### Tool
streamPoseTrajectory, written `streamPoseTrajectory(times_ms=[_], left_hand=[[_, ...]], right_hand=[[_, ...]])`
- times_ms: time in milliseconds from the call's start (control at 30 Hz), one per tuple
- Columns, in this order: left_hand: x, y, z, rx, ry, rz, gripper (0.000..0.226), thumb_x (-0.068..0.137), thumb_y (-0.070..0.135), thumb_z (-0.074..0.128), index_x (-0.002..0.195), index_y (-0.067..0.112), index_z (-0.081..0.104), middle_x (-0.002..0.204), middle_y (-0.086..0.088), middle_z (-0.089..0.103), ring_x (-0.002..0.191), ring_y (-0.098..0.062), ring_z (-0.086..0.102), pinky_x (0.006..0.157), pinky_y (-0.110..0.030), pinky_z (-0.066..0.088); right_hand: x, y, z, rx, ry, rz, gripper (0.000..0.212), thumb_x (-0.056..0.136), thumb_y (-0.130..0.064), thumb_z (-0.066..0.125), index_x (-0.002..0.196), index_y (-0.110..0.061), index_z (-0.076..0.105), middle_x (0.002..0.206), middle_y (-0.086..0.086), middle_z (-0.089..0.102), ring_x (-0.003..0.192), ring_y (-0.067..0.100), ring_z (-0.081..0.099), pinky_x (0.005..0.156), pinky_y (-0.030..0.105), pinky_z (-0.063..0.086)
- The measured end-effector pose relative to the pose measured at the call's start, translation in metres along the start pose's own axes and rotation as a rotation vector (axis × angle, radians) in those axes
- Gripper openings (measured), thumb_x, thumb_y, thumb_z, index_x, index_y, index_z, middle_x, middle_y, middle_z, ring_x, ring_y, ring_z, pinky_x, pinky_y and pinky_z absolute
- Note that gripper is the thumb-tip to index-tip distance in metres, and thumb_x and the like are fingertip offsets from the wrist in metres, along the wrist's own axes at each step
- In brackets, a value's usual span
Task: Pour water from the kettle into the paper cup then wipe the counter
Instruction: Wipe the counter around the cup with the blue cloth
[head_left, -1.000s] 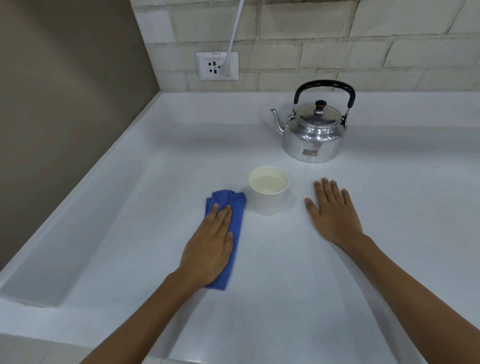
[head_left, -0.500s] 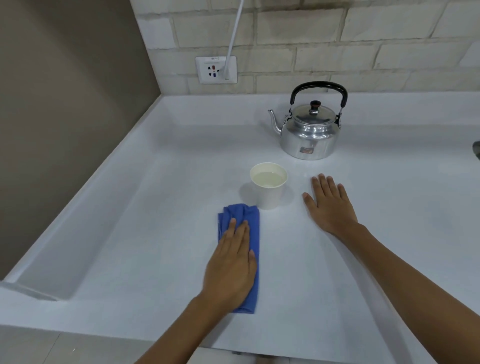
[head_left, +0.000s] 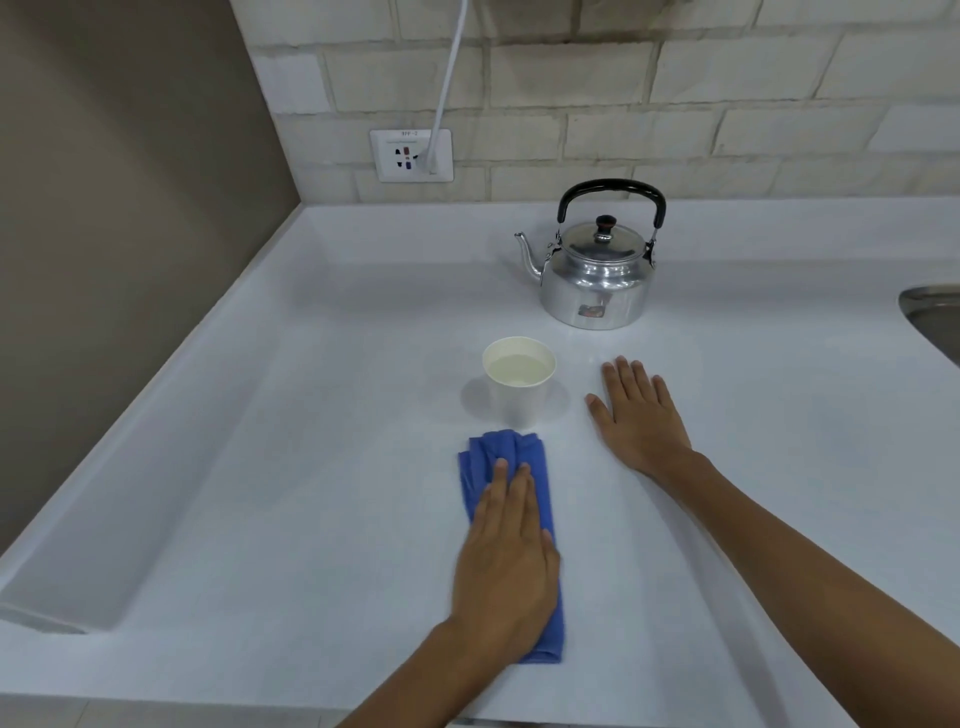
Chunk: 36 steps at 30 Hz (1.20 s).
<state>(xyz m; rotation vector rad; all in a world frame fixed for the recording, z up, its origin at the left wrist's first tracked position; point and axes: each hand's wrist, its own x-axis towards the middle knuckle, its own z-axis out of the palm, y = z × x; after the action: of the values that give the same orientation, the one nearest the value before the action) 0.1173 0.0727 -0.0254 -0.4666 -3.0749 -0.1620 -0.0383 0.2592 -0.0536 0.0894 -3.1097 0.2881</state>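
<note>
Left hand flat, open on blue cloth just before paper cup; right hand open on table, kettle behind

A white wall socket sits at about eleven o'clock on the pale brick wall, with a white cord plugged into its right side and running up out of view. At three o'clock the rim of a metal sink shows. A plain brown-grey wall fills the nine o'clock side.
</note>
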Motion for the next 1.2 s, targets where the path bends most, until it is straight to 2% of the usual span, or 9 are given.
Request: streamPoseTrajectory(times_ms=[67, 133, 200, 267, 400, 600, 767, 933, 1200], left_hand=[[0.002, 0.015, -0.005, -0.037, -0.023, -0.006, 0.050, 0.075, 0.036, 0.063, 0.117, 0.009, 0.062, 0.125, -0.002, 0.062, 0.118, -0.019, 0.056, 0.094, -0.029, 0.049], [0.003, 0.021, -0.013, -0.124, -0.062, -0.033, 0.057, 0.075, 0.040, 0.064, 0.123, 0.009, 0.057, 0.133, -0.002, 0.055, 0.127, -0.019, 0.047, 0.102, -0.031, 0.042], [0.006, 0.012, -0.006, -0.233, -0.013, 0.036, 0.058, 0.093, 0.035, 0.041, 0.141, 0.008, 0.026, 0.154, 0.000, 0.018, 0.143, -0.017, 0.006, 0.117, -0.035, 0.006], [0.009, -0.012, -0.006, -0.468, 0.047, 0.031, 0.051, 0.098, 0.032, 0.023, 0.145, 0.019, 0.010, 0.152, 0.014, -0.005, 0.142, -0.006, -0.012, 0.112, -0.020, -0.013], [0.028, -0.073, -0.016, -0.531, 0.283, -0.131, 0.045, 0.097, 0.030, 0.028, 0.142, 0.021, 0.028, 0.152, 0.011, 0.013, 0.143, -0.009, 0.007, 0.113, -0.021, 0.002], [0.067, -0.109, 0.002, -0.245, 0.047, -0.313, 0.056, 0.098, 0.036, 0.018, 0.145, 0.010, 0.002, 0.158, -0.008, -0.002, 0.145, -0.021, -0.003, 0.116, -0.033, -0.002], [0.067, -0.113, 0.015, -0.173, 0.051, -0.319, 0.057, 0.098, 0.036, 0.015, 0.144, 0.006, 0.002, 0.157, -0.010, 0.002, 0.145, -0.021, 0.000, 0.118, -0.034, 0.001], [0.067, -0.113, 0.015, -0.123, 0.067, -0.312, 0.056, 0.098, 0.035, 0.016, 0.144, 0.005, 0.003, 0.157, -0.010, 0.003, 0.145, -0.022, 0.000, 0.118, -0.035, 0.002], [0.069, -0.109, 0.018, -0.092, 0.075, -0.327, 0.058, 0.097, 0.037, 0.013, 0.144, 0.005, 0.000, 0.157, -0.010, 0.002, 0.145, -0.021, -0.001, 0.118, -0.035, 0.001]], right_hand=[[0.000, 0.000, -0.003, 0.016, -0.017, 0.001, 0.061, 0.096, -0.044, 0.015, 0.145, -0.013, -0.001, 0.157, 0.008, -0.002, 0.144, 0.021, -0.005, 0.117, 0.039, -0.003], [-0.003, -0.001, -0.009, 0.059, -0.037, 0.006, 0.059, 0.097, -0.042, 0.017, 0.145, -0.012, 0.001, 0.157, 0.008, -0.001, 0.144, 0.021, -0.005, 0.118, 0.038, -0.003], [-0.011, -0.006, -0.018, 0.141, -0.014, 0.025, 0.055, 0.098, -0.036, 0.022, 0.145, -0.010, 0.007, 0.157, 0.010, 0.003, 0.144, 0.022, -0.002, 0.118, 0.038, -0.001], [-0.028, -0.015, -0.026, 0.223, 0.063, 0.042, 0.052, 0.098, -0.029, 0.028, 0.144, -0.008, 0.014, 0.156, 0.011, 0.009, 0.144, 0.024, 0.001, 0.118, 0.038, 0.001], [-0.086, -0.061, -0.029, 0.407, 0.091, -0.004, 0.053, 0.096, -0.027, 0.035, 0.143, -0.008, 0.017, 0.156, 0.009, 0.010, 0.144, 0.021, 0.001, 0.115, 0.029, 0.001], [-0.141, -0.132, -0.004, 0.294, 0.001, -0.138, 0.062, 0.097, -0.040, 0.020, 0.141, -0.018, -0.018, 0.151, 0.003, -0.026, 0.138, 0.018, -0.027, 0.116, 0.032, -0.013], [-0.149, -0.113, -0.004, 0.213, 0.000, -0.202, 0.055, 0.098, -0.028, 0.016, 0.136, -0.019, -0.022, 0.150, 0.003, -0.027, 0.138, 0.023, -0.026, 0.106, 0.031, -0.030], [-0.144, -0.046, -0.015, 0.140, 0.118, -0.234, 0.051, 0.092, -0.021, 0.023, 0.133, 0.005, 0.038, 0.142, 0.023, 0.039, 0.130, 0.039, 0.037, 0.111, 0.027, 0.009], [-0.040, -0.002, -0.023, 0.107, 0.121, 0.043, 0.052, 0.097, -0.018, 0.029, 0.144, -0.005, 0.011, 0.155, 0.020, 0.007, 0.143, 0.031, 0.006, 0.117, 0.039, 0.005]])
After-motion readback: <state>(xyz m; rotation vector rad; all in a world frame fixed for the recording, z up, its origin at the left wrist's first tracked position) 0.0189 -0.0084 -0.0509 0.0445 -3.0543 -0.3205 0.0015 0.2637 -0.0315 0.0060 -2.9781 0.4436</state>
